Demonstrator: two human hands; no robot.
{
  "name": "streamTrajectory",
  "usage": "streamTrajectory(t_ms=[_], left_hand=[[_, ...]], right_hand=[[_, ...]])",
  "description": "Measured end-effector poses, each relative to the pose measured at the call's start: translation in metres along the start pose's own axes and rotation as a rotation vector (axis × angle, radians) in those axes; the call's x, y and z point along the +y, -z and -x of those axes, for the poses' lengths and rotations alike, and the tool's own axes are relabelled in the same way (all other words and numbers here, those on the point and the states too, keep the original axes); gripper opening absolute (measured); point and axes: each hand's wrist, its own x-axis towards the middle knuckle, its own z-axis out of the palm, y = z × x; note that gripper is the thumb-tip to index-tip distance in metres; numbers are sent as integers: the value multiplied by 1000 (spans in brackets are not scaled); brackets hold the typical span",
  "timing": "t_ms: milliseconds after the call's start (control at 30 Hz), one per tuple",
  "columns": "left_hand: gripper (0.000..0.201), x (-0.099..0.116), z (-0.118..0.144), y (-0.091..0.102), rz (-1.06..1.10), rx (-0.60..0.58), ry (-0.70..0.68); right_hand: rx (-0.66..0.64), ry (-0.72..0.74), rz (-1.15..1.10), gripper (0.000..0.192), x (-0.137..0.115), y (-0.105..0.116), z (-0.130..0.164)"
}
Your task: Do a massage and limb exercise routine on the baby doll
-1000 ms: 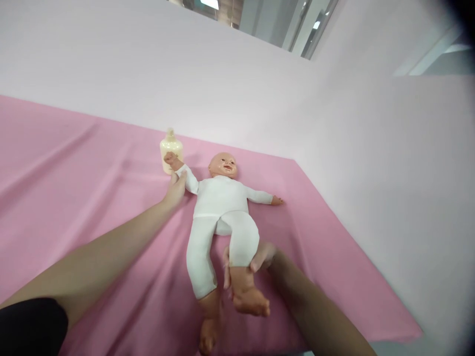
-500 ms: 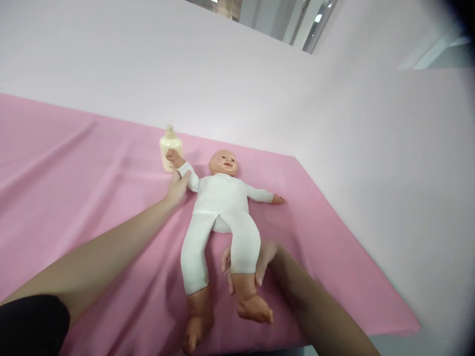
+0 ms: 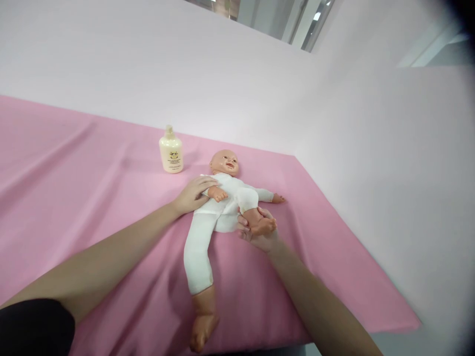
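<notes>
The doll is lying face-up mid-worktop. The left hand is pressing flat on its arm and chest; the right hand is clasping its foot, leg already bent; the other leg is lying straight.

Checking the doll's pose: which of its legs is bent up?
The leg on the picture's right, its foot held by the right hand; the other leg lies straight.
</notes>
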Motion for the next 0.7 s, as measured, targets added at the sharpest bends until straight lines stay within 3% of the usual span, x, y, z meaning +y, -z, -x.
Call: streamTrajectory(t_ms=[167, 267, 367, 467, 600, 700], left_hand=[[42, 3, 1, 2, -1, -21, 58], [41, 5, 2, 1, 66, 58, 143], [42, -2, 4, -4, 204, 248, 267], [48, -16, 5, -7, 381, 491, 408], [37, -32, 2, -4, 518, 781, 531], [34, -37, 0, 2, 587, 884, 656]], right_hand=[[90, -13, -63, 43, -2, -7, -1], [75, -46, -22, 44, -2, -7, 1], [5, -59, 45, 51, 3, -1, 2], [-184, -99, 128, 61, 11, 10, 2], [-398, -253, 196, 79, 24, 19, 5], [-521, -432, 218, 88, 27, 15, 4]])
